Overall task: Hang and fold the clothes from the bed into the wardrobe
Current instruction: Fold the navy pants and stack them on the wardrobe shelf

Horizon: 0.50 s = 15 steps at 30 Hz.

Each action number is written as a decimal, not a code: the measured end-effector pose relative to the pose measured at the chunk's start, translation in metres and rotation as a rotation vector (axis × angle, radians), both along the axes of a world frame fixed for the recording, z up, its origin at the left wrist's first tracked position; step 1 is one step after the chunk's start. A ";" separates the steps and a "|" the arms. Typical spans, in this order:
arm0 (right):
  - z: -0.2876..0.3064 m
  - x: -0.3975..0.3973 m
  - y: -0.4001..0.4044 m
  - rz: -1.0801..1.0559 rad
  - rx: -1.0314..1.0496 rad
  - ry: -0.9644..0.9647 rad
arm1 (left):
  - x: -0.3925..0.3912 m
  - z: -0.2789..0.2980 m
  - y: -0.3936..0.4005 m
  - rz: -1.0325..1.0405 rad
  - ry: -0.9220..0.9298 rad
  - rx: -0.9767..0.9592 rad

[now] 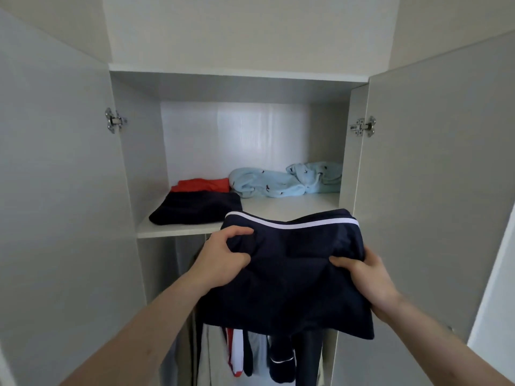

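Both hands — left point(223, 253), right point(365, 277) — grip folded navy garment point(292, 274) before white wardrobe shelf point(292, 204).

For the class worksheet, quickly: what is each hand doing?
Left hand: grips the folded navy garment with white stripe.
Right hand: grips the same garment.

Soft, even daylight fills the scene, brightest as a pale sheen on the wardrobe's back panel point(239, 135), while the underside of the top board and the lower hanging section sit in shadow. Wide-angle distortion bows the open doors point(434, 162) outward at the edges. Focus is slightly soft overall.
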State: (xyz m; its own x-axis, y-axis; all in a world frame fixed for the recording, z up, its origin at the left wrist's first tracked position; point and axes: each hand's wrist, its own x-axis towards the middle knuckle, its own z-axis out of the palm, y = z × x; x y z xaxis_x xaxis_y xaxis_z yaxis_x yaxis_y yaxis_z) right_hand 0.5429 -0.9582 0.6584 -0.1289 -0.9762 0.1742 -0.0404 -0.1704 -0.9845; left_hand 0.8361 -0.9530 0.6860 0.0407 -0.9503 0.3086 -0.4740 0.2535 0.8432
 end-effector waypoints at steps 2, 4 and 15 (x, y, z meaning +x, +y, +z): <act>0.002 0.005 -0.025 -0.026 -0.009 0.001 | 0.004 0.003 -0.029 -0.004 0.010 -0.011; 0.002 0.008 -0.047 -0.044 -0.011 -0.007 | 0.006 0.004 -0.054 -0.011 0.010 -0.015; 0.023 0.001 -0.197 -0.036 -0.037 0.008 | -0.003 0.023 -0.195 0.018 -0.035 -0.052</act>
State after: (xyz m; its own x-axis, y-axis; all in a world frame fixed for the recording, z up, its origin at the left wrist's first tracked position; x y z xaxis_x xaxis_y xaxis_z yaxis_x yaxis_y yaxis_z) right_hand 0.5440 -1.1552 0.6815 -0.1622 -0.9638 0.2114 -0.0547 -0.2051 -0.9772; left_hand 0.8335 -1.1484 0.7089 0.0458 -0.9323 0.3589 -0.5076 0.2877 0.8122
